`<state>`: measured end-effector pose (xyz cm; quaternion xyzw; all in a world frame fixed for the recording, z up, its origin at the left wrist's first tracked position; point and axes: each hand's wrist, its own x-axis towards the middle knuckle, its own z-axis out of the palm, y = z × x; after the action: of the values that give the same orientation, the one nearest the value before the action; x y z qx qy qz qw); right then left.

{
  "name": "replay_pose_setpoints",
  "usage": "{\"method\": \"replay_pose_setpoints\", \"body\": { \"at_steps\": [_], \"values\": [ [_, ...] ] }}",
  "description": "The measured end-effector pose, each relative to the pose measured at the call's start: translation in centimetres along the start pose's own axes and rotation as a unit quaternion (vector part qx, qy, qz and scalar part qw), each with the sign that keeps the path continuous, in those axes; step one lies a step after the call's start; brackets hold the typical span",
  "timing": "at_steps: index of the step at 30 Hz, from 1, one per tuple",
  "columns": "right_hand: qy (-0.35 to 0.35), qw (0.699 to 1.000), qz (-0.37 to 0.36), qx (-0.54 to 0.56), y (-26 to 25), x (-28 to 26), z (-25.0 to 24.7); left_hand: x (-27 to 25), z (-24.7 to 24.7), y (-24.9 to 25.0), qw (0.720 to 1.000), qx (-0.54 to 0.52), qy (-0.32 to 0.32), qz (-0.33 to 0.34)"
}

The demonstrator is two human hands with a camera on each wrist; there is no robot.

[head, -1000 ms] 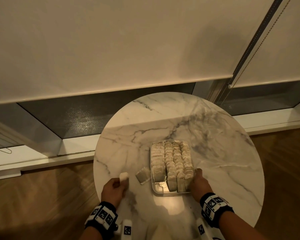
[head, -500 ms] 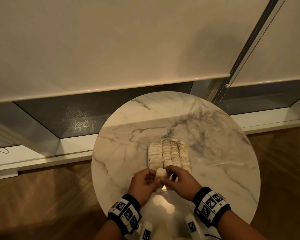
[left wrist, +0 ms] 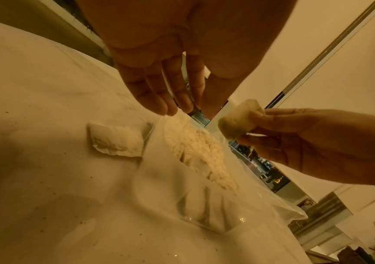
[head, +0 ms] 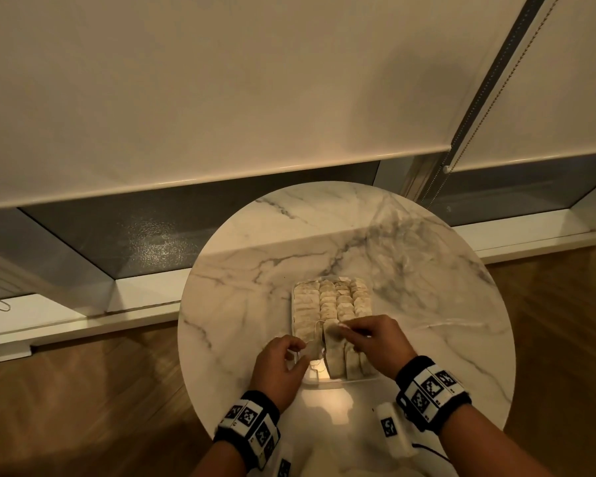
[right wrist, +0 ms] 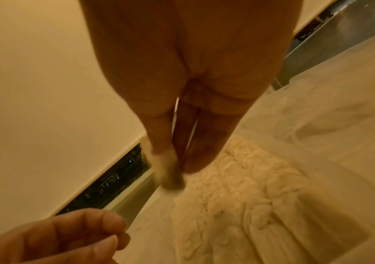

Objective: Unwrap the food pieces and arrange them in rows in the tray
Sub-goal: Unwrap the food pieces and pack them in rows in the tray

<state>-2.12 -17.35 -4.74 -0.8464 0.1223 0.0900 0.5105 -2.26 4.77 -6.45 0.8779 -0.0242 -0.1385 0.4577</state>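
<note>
The round surface is glossy veined marble, the tray clear shiny plastic, the food pieces matt and crinkled, the floor polished wood.

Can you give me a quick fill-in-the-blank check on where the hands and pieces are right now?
1. The right hand pinches one ____ piece.
2. The clear tray sits on a round ____ table.
3. One wrapped piece lies on the table beside the tray's ____ side.

Missing words: food; marble; left
</note>
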Motion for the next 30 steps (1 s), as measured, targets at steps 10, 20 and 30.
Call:
{"method": "replay_pose_setpoints", "body": {
  "at_steps": [10, 20, 30],
  "values": [
    [-0.090, 0.981, 0.009, -0.172, 1.2, 0.4, 1.3, 0.2, 0.4, -1.8, 0.975, 0.191, -0.091, 0.074],
    [-0.194, 0.940, 0.024, -0.280, 1.6, 0.8, 2.7, 0.4, 0.4, -1.4, 0.965, 0.228, -0.102, 0.080],
    [-0.162, 0.922, 0.007, -0.353, 1.9, 1.2, 3.8, 0.1, 0.9, -0.7, 0.929, 0.336, -0.088, 0.127]
  ]
}}
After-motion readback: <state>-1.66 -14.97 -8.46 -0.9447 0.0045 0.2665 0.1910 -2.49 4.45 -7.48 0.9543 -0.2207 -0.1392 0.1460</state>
